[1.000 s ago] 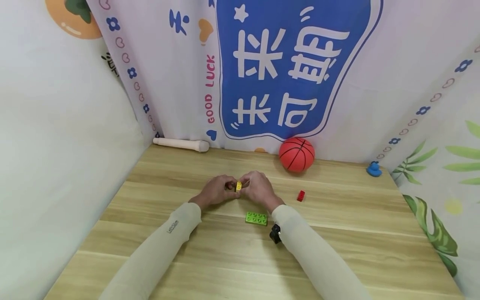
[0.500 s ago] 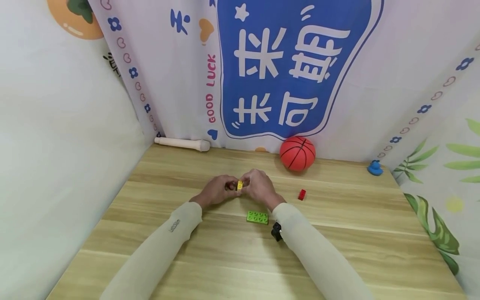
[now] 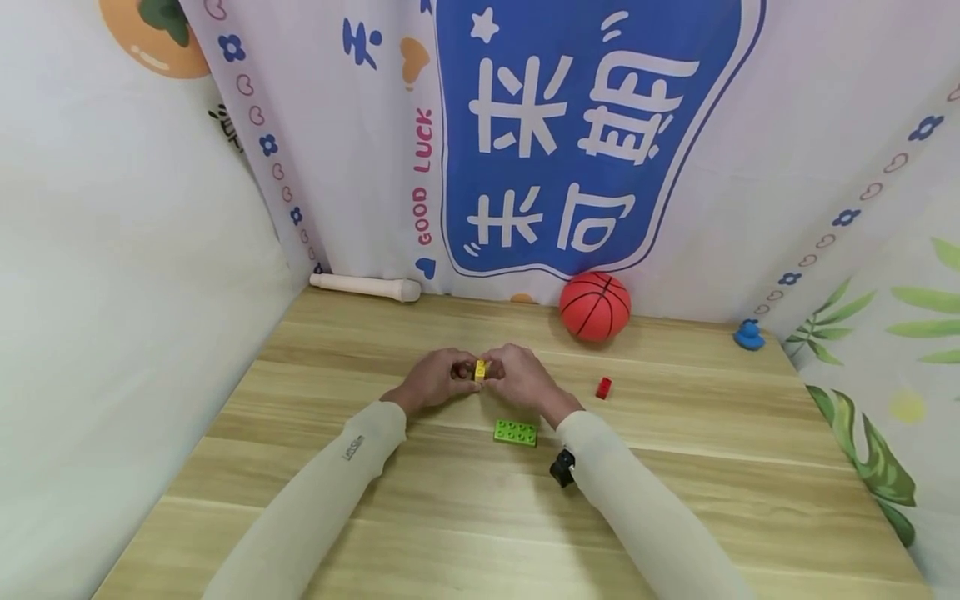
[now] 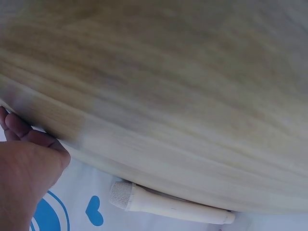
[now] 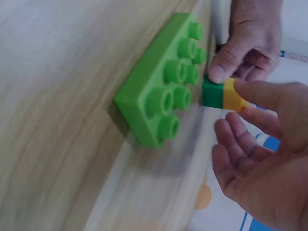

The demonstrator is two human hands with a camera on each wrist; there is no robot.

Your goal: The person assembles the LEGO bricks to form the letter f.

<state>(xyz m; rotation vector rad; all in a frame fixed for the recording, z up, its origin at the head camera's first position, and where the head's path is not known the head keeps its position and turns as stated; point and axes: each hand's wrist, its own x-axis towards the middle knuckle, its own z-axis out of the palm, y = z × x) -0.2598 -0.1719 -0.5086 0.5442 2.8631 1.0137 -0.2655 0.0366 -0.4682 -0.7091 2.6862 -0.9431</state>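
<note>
A yellow toy brick (image 5: 233, 95) and a dark green toy brick (image 5: 213, 93) sit against each other between my hands, above the table. My left hand (image 3: 437, 377) grips the dark green one, its thumb pressed on the side. From the other side, my right hand (image 3: 522, 377) pinches the yellow brick between thumb and index finger, the other fingers loosely bent. In the head view, mostly the yellow brick shows. Close in front of the right hand lies a light green eight-stud brick (image 3: 515, 432), studs up. The left wrist view shows part of the left hand (image 4: 31, 163), without the bricks.
A small red brick (image 3: 603, 387) lies right of the right hand. Along the back edge of the wooden table (image 3: 450, 517) are a white microphone (image 3: 365, 287), a red basketball (image 3: 595, 307) and a blue duck (image 3: 748, 335). A printed cloth (image 3: 352, 167) hangs behind.
My right hand has dipped slightly, and its wrist and forearm have shifted a little to the right. Both hands keep their hold on the joined bricks; the left barely moves.
</note>
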